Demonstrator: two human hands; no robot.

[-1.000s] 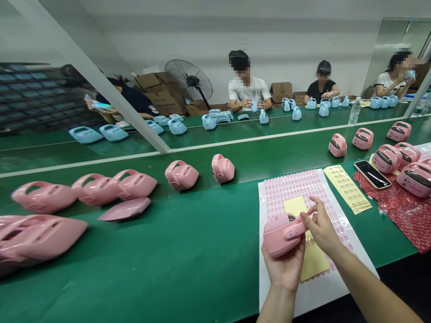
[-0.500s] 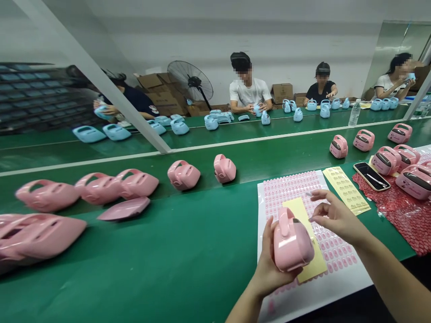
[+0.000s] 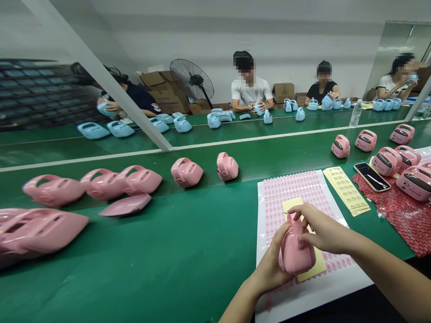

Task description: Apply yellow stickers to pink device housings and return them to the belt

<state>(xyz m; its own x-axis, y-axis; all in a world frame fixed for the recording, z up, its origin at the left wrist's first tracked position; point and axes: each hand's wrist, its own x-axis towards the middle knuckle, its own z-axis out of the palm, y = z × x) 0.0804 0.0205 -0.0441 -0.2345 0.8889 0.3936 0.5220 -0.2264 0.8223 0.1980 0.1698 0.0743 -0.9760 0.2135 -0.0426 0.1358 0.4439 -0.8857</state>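
My left hand [image 3: 267, 271] is wrapped around the left side and base of a glossy pink plastic case with a looped handle [image 3: 298, 258]. Across its top, my right hand [image 3: 325, 229] has fingers bent over the handle, the thumb pressed against the side. The far face of the case is hidden, and I cannot make out anything small under those fingertips. Below the case lie a pale yellow sticker sheet [image 3: 292, 204] and a large white sheet with rows of pink oval stickers [image 3: 279, 190].
Pink cases [image 3: 186, 172] stand leftward along the green bench [image 3: 175, 251]. To the right are another yellow sticker sheet [image 3: 348, 190], a phone [image 3: 372, 176], red bubble wrap [image 3: 404, 220] and pink cases with dark panels [image 3: 387, 160]. Across the bench, several people handle blue cases [image 3: 182, 124].
My right hand has moved left and down from above the sticker sheets onto the case's handle. The case has turned slightly in my left hand. Across the bench, a person now grasps a blue case.
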